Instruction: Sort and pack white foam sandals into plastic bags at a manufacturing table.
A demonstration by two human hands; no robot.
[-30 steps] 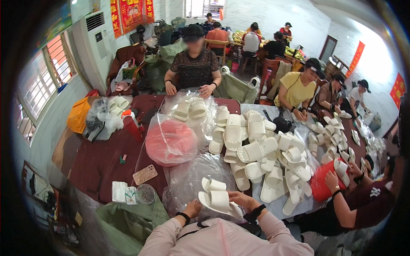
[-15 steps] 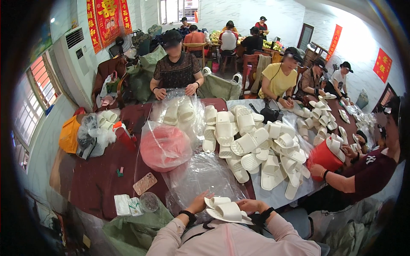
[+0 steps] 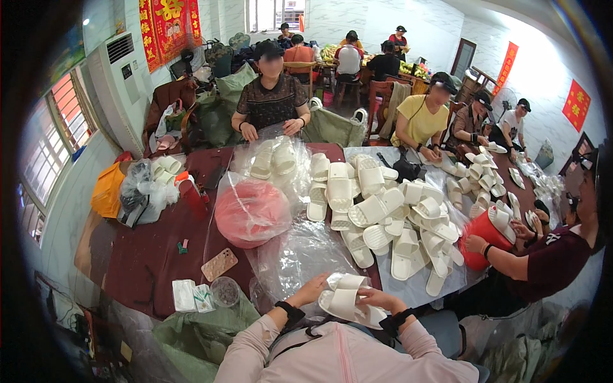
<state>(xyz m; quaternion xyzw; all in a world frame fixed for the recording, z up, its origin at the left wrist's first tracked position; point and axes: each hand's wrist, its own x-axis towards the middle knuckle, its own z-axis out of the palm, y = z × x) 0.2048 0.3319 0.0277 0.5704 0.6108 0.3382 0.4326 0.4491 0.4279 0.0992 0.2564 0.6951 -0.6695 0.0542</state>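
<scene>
A pair of white slippers point(image 3: 340, 304) is tilted just in front of my chest, at the near edge of the table. My right hand point(image 3: 378, 299) grips the pair from the right, its fingers over the strap. At the pair's left side my left hand point(image 3: 309, 290) is closed at the edge of a clear plastic bag point(image 3: 302, 250); its fingertips are partly hidden. Glossy film shows around the far end of the slippers. Beyond my left hand, a red round bundle in clear plastic point(image 3: 252, 214) sits on the table.
A big heap of white slippers point(image 3: 377, 207) spreads to the right. Left lie a phone point(image 3: 219, 264), a clear round tub point(image 3: 225, 291), tissue packs point(image 3: 185, 295) and an orange bag point(image 3: 107, 190). Co-workers sit across and right, one beside a red bucket point(image 3: 485, 233).
The slippers have moved slightly forward and tilted. My right hand has shifted from their side onto the strap, and my left hand has moved up beside their far end.
</scene>
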